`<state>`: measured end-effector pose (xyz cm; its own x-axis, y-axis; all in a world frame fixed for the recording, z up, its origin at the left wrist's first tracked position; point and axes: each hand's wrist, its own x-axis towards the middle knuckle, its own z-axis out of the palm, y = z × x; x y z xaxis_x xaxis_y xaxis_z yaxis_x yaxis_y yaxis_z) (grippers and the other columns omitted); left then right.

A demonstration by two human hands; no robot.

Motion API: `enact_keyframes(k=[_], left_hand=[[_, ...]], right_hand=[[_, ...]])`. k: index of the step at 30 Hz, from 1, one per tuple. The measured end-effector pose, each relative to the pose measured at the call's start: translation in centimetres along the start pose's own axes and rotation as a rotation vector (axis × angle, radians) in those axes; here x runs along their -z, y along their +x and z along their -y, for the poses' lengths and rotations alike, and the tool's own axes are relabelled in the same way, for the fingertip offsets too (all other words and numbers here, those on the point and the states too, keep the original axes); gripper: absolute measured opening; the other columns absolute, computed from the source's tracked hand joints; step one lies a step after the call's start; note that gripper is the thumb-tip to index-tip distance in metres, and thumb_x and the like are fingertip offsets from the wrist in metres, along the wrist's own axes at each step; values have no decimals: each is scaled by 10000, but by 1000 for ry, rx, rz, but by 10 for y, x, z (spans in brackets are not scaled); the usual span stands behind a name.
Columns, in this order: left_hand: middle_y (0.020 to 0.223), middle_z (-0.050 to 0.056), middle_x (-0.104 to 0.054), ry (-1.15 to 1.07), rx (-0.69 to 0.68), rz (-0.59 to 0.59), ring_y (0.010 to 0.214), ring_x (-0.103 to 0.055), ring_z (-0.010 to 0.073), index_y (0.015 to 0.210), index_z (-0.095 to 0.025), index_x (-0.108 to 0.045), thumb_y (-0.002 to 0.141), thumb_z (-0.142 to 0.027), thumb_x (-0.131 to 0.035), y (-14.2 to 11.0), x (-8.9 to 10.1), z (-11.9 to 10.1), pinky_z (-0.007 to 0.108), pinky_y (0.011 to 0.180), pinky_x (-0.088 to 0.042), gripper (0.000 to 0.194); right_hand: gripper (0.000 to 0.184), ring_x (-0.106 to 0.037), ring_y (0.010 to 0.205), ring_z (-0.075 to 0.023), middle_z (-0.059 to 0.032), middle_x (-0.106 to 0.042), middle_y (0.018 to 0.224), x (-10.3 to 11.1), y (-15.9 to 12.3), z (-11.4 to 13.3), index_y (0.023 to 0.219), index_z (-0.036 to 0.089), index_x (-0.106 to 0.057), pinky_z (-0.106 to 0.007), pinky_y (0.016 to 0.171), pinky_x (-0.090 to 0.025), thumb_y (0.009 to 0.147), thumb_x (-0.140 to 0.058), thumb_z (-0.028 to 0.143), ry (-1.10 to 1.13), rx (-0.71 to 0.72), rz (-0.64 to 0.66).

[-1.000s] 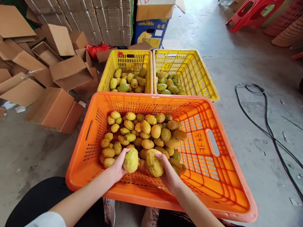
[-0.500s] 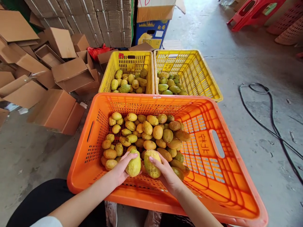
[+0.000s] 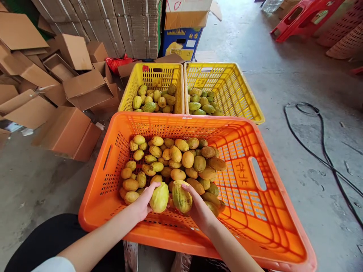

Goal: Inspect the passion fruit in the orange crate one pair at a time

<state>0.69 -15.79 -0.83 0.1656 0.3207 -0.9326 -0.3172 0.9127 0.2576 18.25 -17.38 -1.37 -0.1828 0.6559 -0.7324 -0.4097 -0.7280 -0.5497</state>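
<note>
Orange crate point(image 3: 136, 230), perforated, nearest the person: a heap of yellow, green and brownish fruits point(image 3: 176, 154), loosely piled toward its left and middle, the right portion showing bare lattice. Left hand point(image 3: 145, 201), thumb on top: grasps one pale yellow-green fruit point(image 3: 159, 197) above the near part of the crate. Right hand point(image 3: 198, 206): grasps one darker, green-streaked fruit point(image 3: 182, 197), just beside the other. Beyond the far rim, two yellow crates side by side: the left one point(image 3: 132, 81) with greenish-yellow fruits across its bottom; the right one point(image 3: 241, 88) with greener fruits gathered at its left side. Cardboard boxes point(image 3: 66, 130), several open, jumbled on the floor at left. Blue printed box point(image 3: 183, 43) behind the yellow crates, beneath a white-and-brown carton point(image 3: 185, 17).
</note>
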Motion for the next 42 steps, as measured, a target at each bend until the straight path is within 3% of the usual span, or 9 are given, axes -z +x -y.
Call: enact_keyframes(k=[5,8,10,15,18,23,29,34,42], left_hand=[[913,70,-718,91,-100,61,749,-707,216,1067,-180,-617,774,-406,-751,-1,5,3,299,660,-541,393],[981,66,-718,165,-113,3,824,-690,202,1109,-199,-599,650,-350,-859,-2,7,6,251,639,-506,548],[953,56,-710,150,-106,-17,824,-677,198,1059,-196,-602,628,-315,-867,-2,8,7,247,640,-498,520],[840,26,-663,5,-130,24,745,-645,159,910,-178,-607,719,-307,-793,-1,5,3,245,661,-506,296],[831,31,-664,-77,-93,-44,704,-640,151,942,-168,-626,819,-301,-703,-1,2,-3,261,662,-537,197],[736,23,-638,-135,-22,-164,618,-624,160,926,-155,-619,841,-331,-695,0,2,-6,294,629,-562,209],[807,33,-686,-98,-34,-184,652,-653,163,1001,-153,-638,798,-335,-746,7,7,-1,255,591,-532,293],[781,47,-696,-113,-48,-145,653,-650,157,926,-141,-657,822,-321,-707,7,8,-1,238,593,-520,214],[755,25,-702,-114,-108,-52,663,-648,140,873,-164,-670,818,-263,-725,1,4,0,198,558,-489,125]], right_hand=[[439,-621,803,-189,-8,-676,900,-6,-3,3,1006,265,-655,-309,699,-515,676,-828,497,-23,18,-14],[482,-604,743,-173,0,-663,851,-8,-4,1,976,257,-631,-299,660,-493,618,-874,468,-37,47,-2],[479,-607,755,-176,-3,-664,853,-9,-4,0,954,243,-620,-302,674,-490,609,-883,447,-41,46,7],[469,-619,815,-191,-12,-674,881,-9,-5,-1,977,236,-638,-315,737,-496,616,-879,413,-32,14,-14],[450,-626,863,-197,-20,-695,942,-7,-6,0,1013,235,-657,-297,746,-488,654,-850,426,-22,-13,-6],[397,-631,1048,-260,-23,-723,1058,-7,-7,4,1052,259,-678,-329,803,-511,717,-759,457,43,-78,-26],[353,-626,1084,-298,-49,-739,1020,-6,-8,5,993,238,-684,-381,823,-526,739,-698,483,112,-140,-75],[459,-623,1067,-256,-28,-719,1092,-7,-9,2,1083,261,-678,-338,847,-509,704,-785,497,52,-67,-34],[452,-643,935,-232,-27,-714,961,-8,-8,2,1016,234,-680,-333,808,-495,659,-840,461,-40,-36,-36]])
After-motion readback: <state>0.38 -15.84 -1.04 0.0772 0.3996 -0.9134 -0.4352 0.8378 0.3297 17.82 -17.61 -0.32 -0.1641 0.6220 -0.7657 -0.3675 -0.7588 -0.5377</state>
